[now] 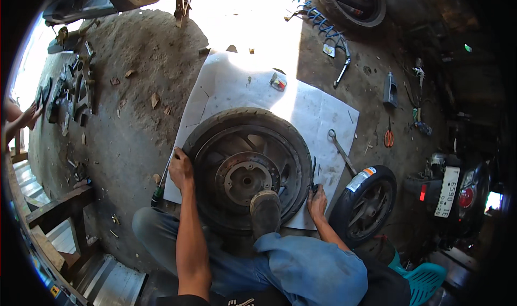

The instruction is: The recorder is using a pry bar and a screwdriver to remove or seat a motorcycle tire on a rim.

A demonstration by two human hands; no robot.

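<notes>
A motorcycle wheel with black tyre [215,125] and brake disc lies flat on a white sheet [323,112]. My shoe [265,209] presses on its hub area. My left hand [180,168] is curled at the tyre's left edge; what its fingers grip is unclear. A green-handled screwdriver [158,195] stands beside it, shaft upward, partly behind the hand. My right hand [318,201] closes on a dark-handled tool [314,179] against the tyre's right edge. A spanner [342,152] lies to its right.
A smaller wheel [341,222] is at right, beside orange scissors [389,138], a bottle [390,90] and a motorbike's rear [466,187]. A coiled hose [326,28] lies ahead. Metal parts [81,90] and a wooden frame [56,206] are left, with another person's hands [29,115].
</notes>
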